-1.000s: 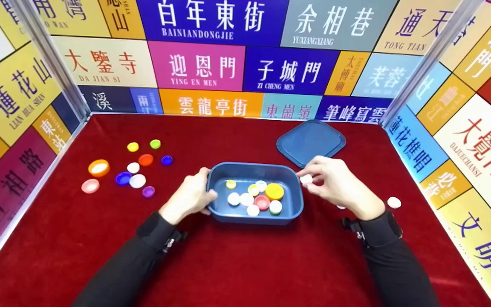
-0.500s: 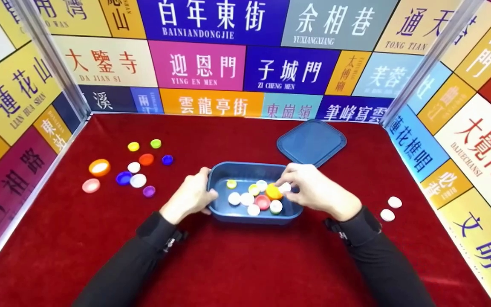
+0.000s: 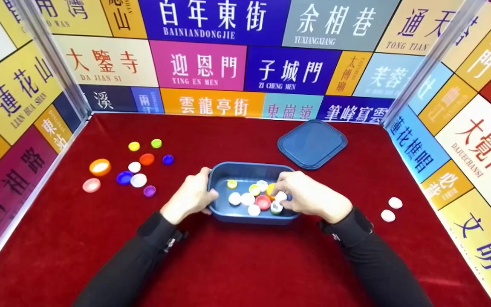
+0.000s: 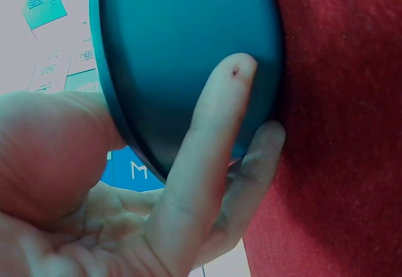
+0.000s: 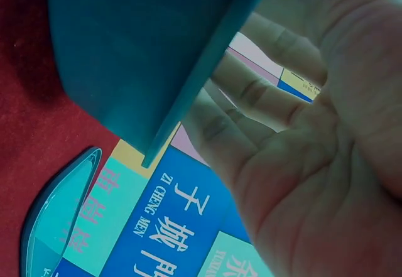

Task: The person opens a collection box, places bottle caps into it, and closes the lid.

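Note:
A blue plastic box (image 3: 254, 219) stands on the red cloth, several bottle caps in white, yellow, orange and red lying inside. My left hand (image 3: 189, 194) grips its left end, thumb over the rim and fingers along the outer wall (image 4: 182, 44). Over the right end reaches my right hand (image 3: 309, 194), its curled fingertips down inside with a white bottle cap (image 3: 280, 196) between them, beside the orange cap (image 3: 271, 190). From the right wrist, the box wall (image 5: 138, 51) hides those fingertips.
Behind the box at the right lies its blue lid (image 3: 312, 144). Several loose caps, among them an orange one (image 3: 100, 167) and a purple one (image 3: 149, 191), are spread on the left. Two white caps (image 3: 388, 215) lie at the right. Printed panels (image 3: 203, 64) enclose the cloth.
My right hand has carried a white cap from outside the box's right end, over the rim and down among the other caps. The left hand has kept its grip on the box.

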Demonstrator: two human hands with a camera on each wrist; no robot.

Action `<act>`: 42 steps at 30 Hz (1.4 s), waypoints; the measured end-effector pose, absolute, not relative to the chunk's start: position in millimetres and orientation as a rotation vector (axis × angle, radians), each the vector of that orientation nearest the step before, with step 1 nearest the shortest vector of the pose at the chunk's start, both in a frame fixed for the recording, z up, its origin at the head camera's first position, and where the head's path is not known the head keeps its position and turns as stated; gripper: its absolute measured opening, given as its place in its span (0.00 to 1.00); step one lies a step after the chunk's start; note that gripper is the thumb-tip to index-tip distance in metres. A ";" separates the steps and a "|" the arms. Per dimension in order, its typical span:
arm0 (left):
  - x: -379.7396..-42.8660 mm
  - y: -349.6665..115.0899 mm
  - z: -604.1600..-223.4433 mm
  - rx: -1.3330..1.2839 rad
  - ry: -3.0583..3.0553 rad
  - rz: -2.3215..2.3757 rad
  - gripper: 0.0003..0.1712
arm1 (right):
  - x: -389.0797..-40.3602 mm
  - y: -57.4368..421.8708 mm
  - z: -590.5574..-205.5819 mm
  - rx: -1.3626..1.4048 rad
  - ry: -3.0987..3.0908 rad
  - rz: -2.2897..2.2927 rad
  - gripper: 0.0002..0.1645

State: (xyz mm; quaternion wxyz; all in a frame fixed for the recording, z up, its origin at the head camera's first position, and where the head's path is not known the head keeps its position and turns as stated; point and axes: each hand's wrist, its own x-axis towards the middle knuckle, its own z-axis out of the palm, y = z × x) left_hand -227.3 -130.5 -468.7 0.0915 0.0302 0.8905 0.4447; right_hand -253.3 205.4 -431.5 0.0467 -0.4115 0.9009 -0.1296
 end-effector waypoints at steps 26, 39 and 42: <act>-228.2 -130.7 -471.7 0.096 2.669 1.317 0.34 | -253.9 218.4 -429.8 -1.293 2.788 -0.564 0.18; -227.5 -130.1 -470.3 0.104 2.673 1.294 0.35 | -256.2 243.2 -427.2 -1.224 2.930 -0.763 0.18; -227.6 -129.9 -470.1 0.095 2.670 1.291 0.35 | -260.0 253.1 -427.7 -1.183 2.995 -0.826 0.18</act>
